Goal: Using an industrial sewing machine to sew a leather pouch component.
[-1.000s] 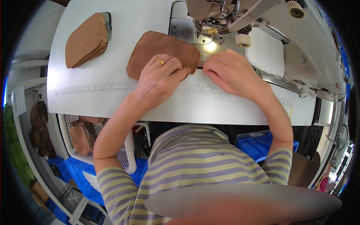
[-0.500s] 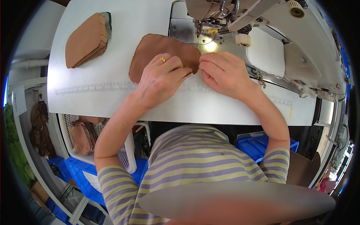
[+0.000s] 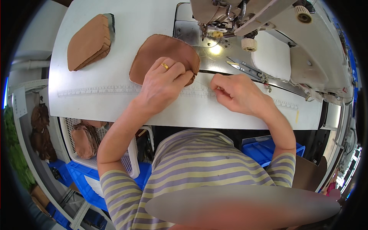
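A brown rounded piece of leather-like material (image 3: 159, 50) lies on the white table in front of the sewing machine (image 3: 226, 23). My left hand (image 3: 163, 84), with a gold ring, pinches its lower right corner, and that edge puckers under the fingers. To the right, apart from the piece, my right hand (image 3: 239, 94) is closed with thumb and forefinger together. A faint thread (image 3: 202, 84) seems to run from the corner to those fingertips. Metal thread snips (image 3: 245, 68) lie on the machine bed just beyond my right hand.
A stack of similar brown pieces (image 3: 88, 42) sits at the far left of the table. A printed ruler scale (image 3: 103, 91) crosses the tabletop. Below the left edge, a white basket (image 3: 132, 157) holds more pieces. Blue bins (image 3: 255, 151) stand under the table.
My right hand has drawn away from the piece, to the right and nearer me, uncovering the snips. My left hand has shifted the piece slightly left and turned its corner.
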Motion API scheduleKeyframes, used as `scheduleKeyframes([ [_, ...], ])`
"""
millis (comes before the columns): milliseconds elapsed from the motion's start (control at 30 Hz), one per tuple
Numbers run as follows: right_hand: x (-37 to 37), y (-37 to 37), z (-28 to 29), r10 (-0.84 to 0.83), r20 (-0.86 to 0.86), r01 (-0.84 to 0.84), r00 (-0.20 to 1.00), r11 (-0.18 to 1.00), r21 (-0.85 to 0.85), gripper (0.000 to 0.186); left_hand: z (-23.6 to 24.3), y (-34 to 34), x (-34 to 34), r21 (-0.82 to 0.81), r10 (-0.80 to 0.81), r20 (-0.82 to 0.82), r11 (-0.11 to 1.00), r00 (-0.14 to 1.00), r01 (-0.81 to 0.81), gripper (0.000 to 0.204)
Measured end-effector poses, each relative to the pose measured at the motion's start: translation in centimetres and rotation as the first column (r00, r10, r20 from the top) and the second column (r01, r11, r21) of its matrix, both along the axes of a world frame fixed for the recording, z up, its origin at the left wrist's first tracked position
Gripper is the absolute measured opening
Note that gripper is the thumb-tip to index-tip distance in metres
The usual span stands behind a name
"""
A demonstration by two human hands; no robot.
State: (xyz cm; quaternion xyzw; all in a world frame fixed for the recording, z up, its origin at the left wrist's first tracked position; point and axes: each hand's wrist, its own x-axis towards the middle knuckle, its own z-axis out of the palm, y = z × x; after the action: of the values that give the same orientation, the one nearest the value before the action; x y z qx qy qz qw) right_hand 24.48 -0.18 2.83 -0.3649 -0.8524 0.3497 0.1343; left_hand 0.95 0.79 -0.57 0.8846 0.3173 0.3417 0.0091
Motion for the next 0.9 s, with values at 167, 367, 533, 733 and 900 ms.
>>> scheduleKeyframes([
  [167,1.7,0.4,1.5,-0.042,-0.116,0.035,0.992,0.998,-0.055,0.012,0.4,0.2,-0.5,-0.001,0.006,0.011,1.000,1.000,-0.005,0.027],
  [367,1.2,0.8,1.8,-0.139,-0.169,0.128,0.976,0.989,-0.070,0.019,0.8,-0.3,-1.4,-0.051,-0.043,0.047,0.998,0.998,0.045,0.027],
  [533,-1.8,2.4,-1.4,-0.041,0.036,0.011,0.999,0.798,0.602,0.016,0.6,-0.8,-1.1,-0.081,-0.038,0.072,0.996,0.997,0.044,0.021],
  [733,1.5,4.1,0.4,-0.011,-0.062,0.032,0.998,0.937,0.348,0.011,0.9,-1.5,-1.9,-0.222,-0.038,0.049,0.974,0.998,0.048,0.021],
  [900,1.4,3.2,-0.9,-0.264,-0.092,0.278,0.960,0.865,0.418,0.015,0.8,-1.4,-1.8,-0.275,-0.085,0.007,0.958,0.996,0.083,0.031],
])
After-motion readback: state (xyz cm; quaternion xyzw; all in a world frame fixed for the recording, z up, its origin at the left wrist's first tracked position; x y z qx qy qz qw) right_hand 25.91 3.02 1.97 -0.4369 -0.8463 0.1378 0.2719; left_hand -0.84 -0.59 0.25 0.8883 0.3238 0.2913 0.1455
